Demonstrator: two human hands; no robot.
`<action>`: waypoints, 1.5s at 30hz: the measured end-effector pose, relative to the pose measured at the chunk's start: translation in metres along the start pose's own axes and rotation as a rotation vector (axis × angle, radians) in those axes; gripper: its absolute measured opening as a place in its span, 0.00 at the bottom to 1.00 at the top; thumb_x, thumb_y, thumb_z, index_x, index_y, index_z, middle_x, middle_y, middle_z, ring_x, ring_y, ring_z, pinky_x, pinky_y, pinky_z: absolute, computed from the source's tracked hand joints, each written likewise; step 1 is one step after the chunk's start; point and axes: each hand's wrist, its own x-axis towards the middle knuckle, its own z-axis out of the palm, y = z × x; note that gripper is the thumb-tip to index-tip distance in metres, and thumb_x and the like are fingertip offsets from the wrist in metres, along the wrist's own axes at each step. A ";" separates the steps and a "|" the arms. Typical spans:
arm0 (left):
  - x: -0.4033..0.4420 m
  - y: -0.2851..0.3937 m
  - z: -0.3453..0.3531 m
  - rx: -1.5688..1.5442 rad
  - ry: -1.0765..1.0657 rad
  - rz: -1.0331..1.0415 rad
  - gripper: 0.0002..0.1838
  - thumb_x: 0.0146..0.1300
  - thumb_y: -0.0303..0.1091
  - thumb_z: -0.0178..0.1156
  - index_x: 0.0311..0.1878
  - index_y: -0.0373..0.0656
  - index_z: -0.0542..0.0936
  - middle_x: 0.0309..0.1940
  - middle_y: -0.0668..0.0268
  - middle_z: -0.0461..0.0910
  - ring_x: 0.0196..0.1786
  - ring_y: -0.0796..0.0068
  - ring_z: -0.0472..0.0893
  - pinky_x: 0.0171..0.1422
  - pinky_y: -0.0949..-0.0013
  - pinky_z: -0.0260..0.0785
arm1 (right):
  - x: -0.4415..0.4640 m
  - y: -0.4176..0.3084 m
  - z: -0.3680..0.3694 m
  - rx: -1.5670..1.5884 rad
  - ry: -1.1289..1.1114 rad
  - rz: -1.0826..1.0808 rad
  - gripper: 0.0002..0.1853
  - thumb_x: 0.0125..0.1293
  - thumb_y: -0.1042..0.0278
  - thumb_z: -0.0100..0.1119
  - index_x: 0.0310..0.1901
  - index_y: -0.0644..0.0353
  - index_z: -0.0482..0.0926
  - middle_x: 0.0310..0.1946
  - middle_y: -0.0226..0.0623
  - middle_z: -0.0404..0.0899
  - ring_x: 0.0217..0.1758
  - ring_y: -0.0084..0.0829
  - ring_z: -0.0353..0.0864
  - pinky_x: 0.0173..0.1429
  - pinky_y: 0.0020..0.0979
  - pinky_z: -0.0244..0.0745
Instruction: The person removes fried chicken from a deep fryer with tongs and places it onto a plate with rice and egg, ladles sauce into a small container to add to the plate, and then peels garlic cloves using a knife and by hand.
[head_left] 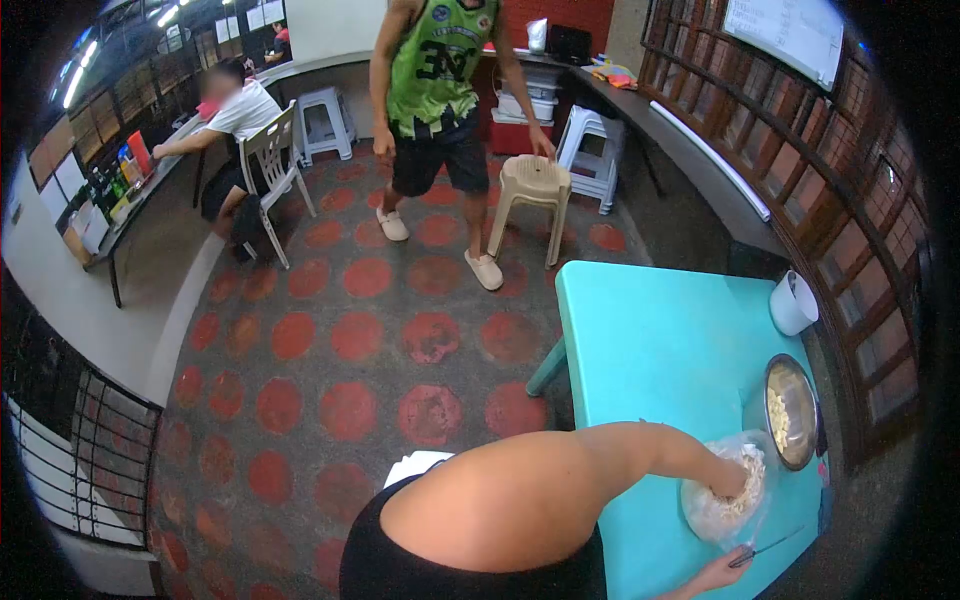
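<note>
My left hand (pixel 732 480) reaches down into a clear plastic bag (pixel 705 508) on the turquoise table (pixel 655 345). Its fingers are buried among pale, chopped pieces (pixel 750 490) that I cannot name. Lower in view, my right hand (pixel 718 574) is closed around the dark handle of a small knife (pixel 775 541). The thin blade points away to the right, near the bag. Beside the bag sits a metal bowl (pixel 801 432) with pale yellowish pieces (pixel 777 418) inside.
A white container (pixel 794 304) stands at the table's far corner. Past the table, a person in a green jersey (pixel 440 70) has a hand on a beige stool (pixel 535 180). Another person (pixel 243 110) sits on a white chair (pixel 272 150). Grilled windows (pixel 850 220) line the right.
</note>
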 end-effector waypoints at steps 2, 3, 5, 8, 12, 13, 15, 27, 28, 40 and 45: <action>0.010 -0.007 0.008 -0.003 -0.094 0.029 0.11 0.47 0.38 0.62 0.28 0.39 0.83 0.33 0.55 0.82 0.38 0.55 0.82 0.41 0.56 0.75 | -0.004 -0.002 0.001 0.008 0.031 0.003 0.21 0.68 0.61 0.52 0.52 0.74 0.73 0.47 0.54 0.78 0.47 0.44 0.78 0.51 0.37 0.73; 0.007 -0.004 0.001 -0.009 -0.111 0.028 0.11 0.47 0.37 0.62 0.28 0.39 0.83 0.32 0.54 0.82 0.38 0.55 0.82 0.42 0.56 0.75 | -0.006 -0.006 0.002 0.013 0.048 0.003 0.21 0.68 0.61 0.52 0.52 0.74 0.73 0.47 0.54 0.78 0.47 0.44 0.79 0.51 0.37 0.73; -0.003 0.001 -0.032 -0.016 -0.148 0.030 0.10 0.47 0.36 0.62 0.28 0.38 0.83 0.32 0.54 0.82 0.38 0.56 0.82 0.42 0.56 0.74 | -0.005 -0.012 0.002 -0.108 0.130 -0.214 0.24 0.67 0.59 0.53 0.55 0.72 0.70 0.39 0.43 0.79 0.33 0.38 0.78 0.36 0.34 0.73; 0.000 0.005 -0.038 -0.003 -0.186 0.009 0.10 0.46 0.34 0.62 0.29 0.38 0.83 0.33 0.54 0.82 0.39 0.56 0.81 0.42 0.56 0.74 | -0.006 -0.021 0.001 -0.053 0.091 -0.098 0.22 0.68 0.60 0.52 0.53 0.73 0.72 0.43 0.49 0.78 0.41 0.41 0.78 0.44 0.35 0.72; 0.000 0.000 -0.024 -0.024 -0.003 0.059 0.10 0.45 0.33 0.60 0.29 0.37 0.83 0.34 0.49 0.81 0.39 0.52 0.80 0.48 0.55 0.71 | -0.006 -0.017 -0.004 -0.141 0.058 -0.029 0.21 0.69 0.61 0.52 0.52 0.73 0.73 0.48 0.55 0.77 0.50 0.44 0.77 0.55 0.37 0.71; -0.009 -0.001 -0.026 -0.158 0.088 -0.047 0.10 0.45 0.32 0.58 0.28 0.37 0.82 0.34 0.48 0.80 0.40 0.51 0.80 0.51 0.55 0.70 | -0.007 -0.013 -0.002 -0.117 0.093 0.030 0.20 0.68 0.61 0.52 0.52 0.73 0.74 0.49 0.56 0.76 0.51 0.44 0.77 0.56 0.38 0.70; -0.016 0.002 -0.025 -0.374 0.250 -0.052 0.10 0.49 0.31 0.54 0.30 0.37 0.82 0.36 0.48 0.81 0.43 0.51 0.80 0.51 0.55 0.70 | -0.014 -0.042 -0.002 -0.063 0.143 0.034 0.16 0.67 0.67 0.52 0.48 0.74 0.75 0.44 0.56 0.78 0.46 0.45 0.78 0.52 0.39 0.72; -0.016 -0.002 -0.083 -0.441 -0.225 -0.133 0.16 0.42 0.35 0.62 0.35 0.33 0.81 0.35 0.46 0.80 0.41 0.52 0.81 0.47 0.57 0.73 | -0.021 -0.074 -0.013 0.319 0.070 0.359 0.10 0.65 0.64 0.58 0.38 0.64 0.76 0.19 0.23 0.67 0.19 0.13 0.63 0.20 0.22 0.57; -0.017 -0.001 -0.089 -0.479 -0.225 -0.140 0.17 0.42 0.35 0.63 0.36 0.34 0.81 0.35 0.46 0.81 0.41 0.52 0.81 0.47 0.57 0.73 | -0.021 -0.076 -0.018 0.379 0.057 0.441 0.11 0.65 0.64 0.58 0.39 0.64 0.75 0.19 0.23 0.66 0.18 0.12 0.62 0.18 0.22 0.55; -0.051 0.004 -0.121 -0.429 0.028 -0.278 0.10 0.48 0.32 0.61 0.36 0.44 0.83 0.34 0.51 0.81 0.39 0.52 0.81 0.45 0.56 0.74 | -0.004 -0.186 -0.043 0.467 0.087 0.157 0.17 0.71 0.62 0.44 0.53 0.67 0.71 0.19 0.28 0.69 0.22 0.18 0.69 0.29 0.23 0.67; -0.044 0.002 -0.103 -0.357 -0.035 -0.300 0.11 0.51 0.39 0.56 0.32 0.43 0.81 0.32 0.53 0.81 0.37 0.55 0.82 0.37 0.54 0.74 | -0.018 -0.214 0.028 0.619 -0.362 0.274 0.11 0.64 0.66 0.53 0.42 0.65 0.77 0.27 0.33 0.78 0.33 0.22 0.75 0.43 0.27 0.69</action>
